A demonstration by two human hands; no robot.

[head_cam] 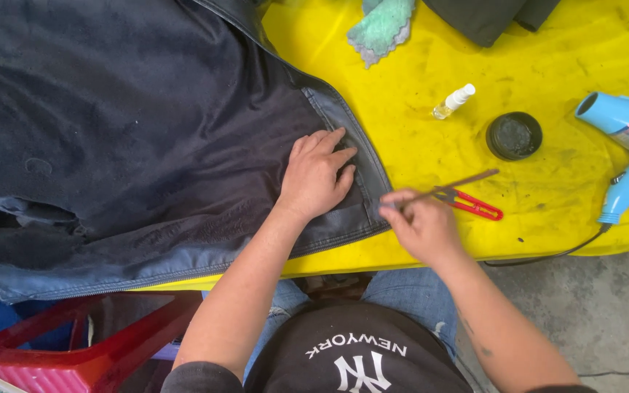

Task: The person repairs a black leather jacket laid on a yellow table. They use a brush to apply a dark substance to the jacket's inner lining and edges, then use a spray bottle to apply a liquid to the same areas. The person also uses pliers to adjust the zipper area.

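The dark garment (147, 131), judged soft and limp, was pinned flat near its hem by the open left hand (316, 177); just beside, the right hand (420, 222) pinched a thin brush (453, 185)

Landmark: dark jacket (132, 124), spread across the yellow worktop (547, 65).
Left hand (317, 177): flat on the jacket's hem corner.
Right hand (422, 222): just off that corner, pinching a thin brush (454, 183).
Right of jacket: red snips (472, 204), spray bottle (454, 101), round tin (514, 135), blue hairdryer (626, 149).
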